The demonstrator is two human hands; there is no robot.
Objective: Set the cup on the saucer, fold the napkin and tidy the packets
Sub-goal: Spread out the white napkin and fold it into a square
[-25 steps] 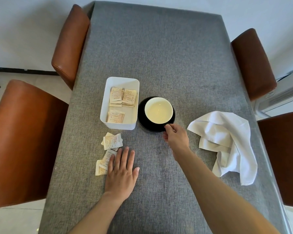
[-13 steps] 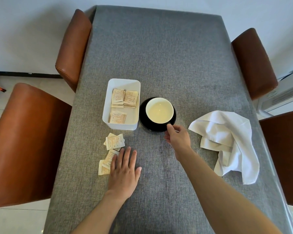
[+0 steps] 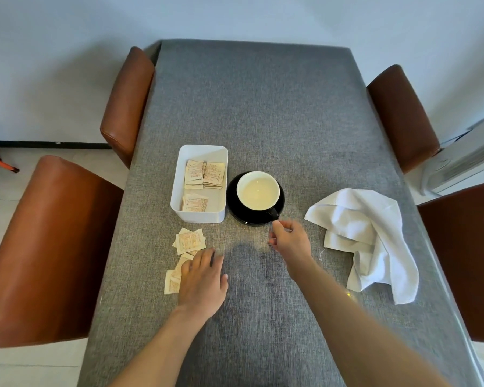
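This looks like a dining room in a home or small café: a long table (image 3: 263,113) under grey cloth, brown leather-look chairs (image 3: 39,247) along both sides, pale tiled floor (image 3: 0,208), and a white appliance (image 3: 464,160) against the wall.

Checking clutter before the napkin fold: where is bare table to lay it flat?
The table's far half beyond the white tray and saucer is bare. So is the near middle between the forearms. Crowded: loose packets under the left hand, cup beside the tray.
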